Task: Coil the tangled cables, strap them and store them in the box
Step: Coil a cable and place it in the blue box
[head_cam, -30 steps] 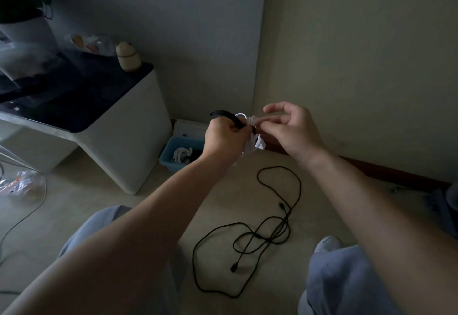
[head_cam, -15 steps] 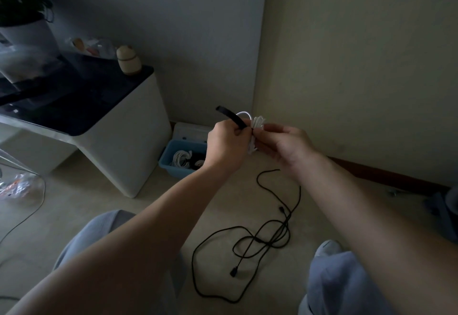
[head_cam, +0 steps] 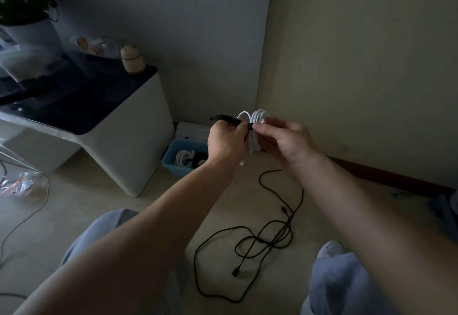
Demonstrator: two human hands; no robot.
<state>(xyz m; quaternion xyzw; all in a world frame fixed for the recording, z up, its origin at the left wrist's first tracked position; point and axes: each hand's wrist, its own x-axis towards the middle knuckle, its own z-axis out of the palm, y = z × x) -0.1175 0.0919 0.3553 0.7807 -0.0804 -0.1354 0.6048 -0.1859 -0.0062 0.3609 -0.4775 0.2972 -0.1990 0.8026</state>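
Observation:
Between my two hands, raised in front of the wall corner, is a coiled white cable (head_cam: 255, 138). My left hand (head_cam: 226, 138) pinches a black strap (head_cam: 226, 119) whose free end sticks out to the left. My right hand (head_cam: 288, 143) grips the coil where the strap wraps round it. On the floor below lies a tangled black cable (head_cam: 266, 238). A blue box (head_cam: 173, 163) stands on the floor by the wall, with a coiled white cable (head_cam: 184, 158) and something dark inside.
A white cabinet with a dark top (head_cam: 106, 126) stands at the left, bearing a potted plant (head_cam: 24, 15) and a small jar (head_cam: 132, 59). A white flat box (head_cam: 193, 130) lies behind the blue box. A thin wire (head_cam: 24, 218) and plastic wrapper (head_cam: 19, 183) lie far left. My knees frame the bottom.
The white coil has come further into sight above my fingers. My right hand's fingers have closed down onto the coil, and the strap end now points left and flatter.

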